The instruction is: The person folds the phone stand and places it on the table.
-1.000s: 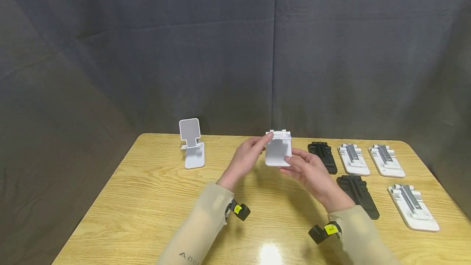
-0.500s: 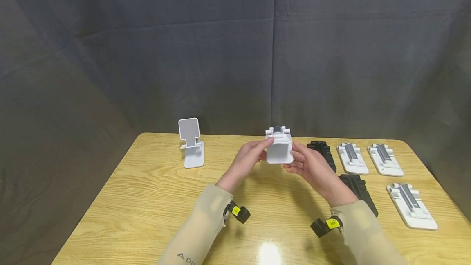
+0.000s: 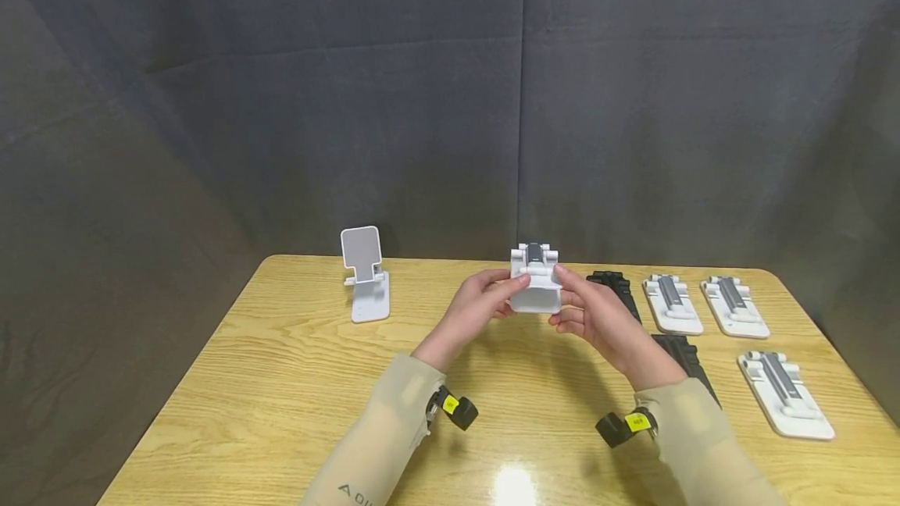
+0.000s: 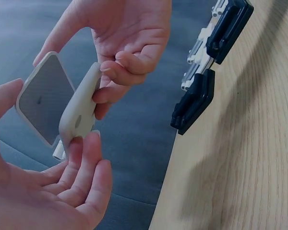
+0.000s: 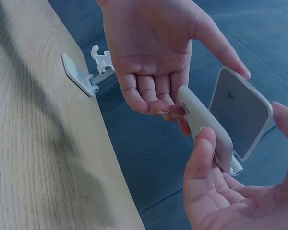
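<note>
Both hands hold one white phone stand (image 3: 536, 301) above the table. My left hand (image 3: 474, 307) grips its left side and my right hand (image 3: 605, 322) its right side. In the wrist views the stand's two plates spread apart from a hinge. Each thumb presses an edge of the plate with the grey pad (image 4: 47, 103), while curled fingers support the thick white base plate (image 5: 206, 127). A dark grey strip shows between the white hinge knobs at the stand's far end in the head view.
An unfolded white phone stand (image 3: 362, 256) stands at the back left of the wooden table (image 3: 281, 381). Folded stands lie on the right: black ones (image 3: 613, 287), partly behind my right arm, and white ones (image 3: 673, 304). A dark curtain (image 3: 422, 100) hangs behind.
My right thumb has moved from the stand's lower right corner up to its upper right edge. The stand has tipped, so the grey strip shows and less of its lower panel does.
</note>
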Demonstrator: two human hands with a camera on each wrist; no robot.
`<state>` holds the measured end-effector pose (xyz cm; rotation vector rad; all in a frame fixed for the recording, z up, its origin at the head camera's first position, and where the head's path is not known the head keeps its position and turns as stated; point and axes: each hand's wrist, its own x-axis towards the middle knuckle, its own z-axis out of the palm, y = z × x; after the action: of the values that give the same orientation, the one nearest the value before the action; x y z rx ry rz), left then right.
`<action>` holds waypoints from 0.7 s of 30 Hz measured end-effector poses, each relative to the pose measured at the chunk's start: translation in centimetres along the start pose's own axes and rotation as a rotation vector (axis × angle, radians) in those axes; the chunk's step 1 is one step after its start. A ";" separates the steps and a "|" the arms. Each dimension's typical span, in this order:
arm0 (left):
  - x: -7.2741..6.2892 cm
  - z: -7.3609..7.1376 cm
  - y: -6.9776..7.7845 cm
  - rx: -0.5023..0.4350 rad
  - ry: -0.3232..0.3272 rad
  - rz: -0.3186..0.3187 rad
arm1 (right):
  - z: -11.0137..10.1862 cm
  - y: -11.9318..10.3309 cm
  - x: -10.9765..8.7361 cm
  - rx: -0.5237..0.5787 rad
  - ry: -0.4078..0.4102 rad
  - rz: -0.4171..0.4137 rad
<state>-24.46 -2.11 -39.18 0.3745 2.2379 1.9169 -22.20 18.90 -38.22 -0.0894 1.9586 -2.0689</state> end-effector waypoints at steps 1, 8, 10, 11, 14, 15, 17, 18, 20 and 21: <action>0.0 0.0 0.0 -0.001 0.000 -0.001 | 0.0 0.0 0.0 -0.004 0.000 0.001; -0.2 0.0 -0.3 -0.001 -0.011 -0.006 | 0.1 0.0 0.1 -0.023 0.016 0.000; -0.2 -0.1 -0.4 0.004 -0.016 -0.008 | 0.2 0.1 0.2 -0.017 0.022 -0.003; -0.2 -0.1 -0.5 0.009 -0.019 -0.009 | 0.3 0.1 0.2 -0.014 0.023 -0.006; -0.1 -0.1 -0.7 0.034 -0.024 -0.001 | 0.4 0.3 0.2 0.001 0.024 -0.019; -0.1 -0.1 -0.8 0.039 -0.026 0.003 | 0.5 0.4 0.3 0.005 0.023 -0.024; 0.0 -0.1 -0.9 0.054 -0.029 0.011 | 0.5 0.5 0.3 0.011 0.021 -0.031; 0.0 -0.1 -1.0 0.056 -0.031 0.017 | 0.6 0.5 0.3 0.014 0.021 -0.031; 0.0 -0.2 -1.0 0.061 -0.032 0.022 | 0.6 0.6 0.3 0.017 0.023 -0.033; 0.0 -0.2 -1.0 0.061 -0.033 0.025 | 0.7 0.6 0.3 0.020 0.025 -0.034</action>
<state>-24.59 -2.48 -40.14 0.4406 2.2856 1.8438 -22.22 18.17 -38.84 -0.0935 1.9633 -2.1202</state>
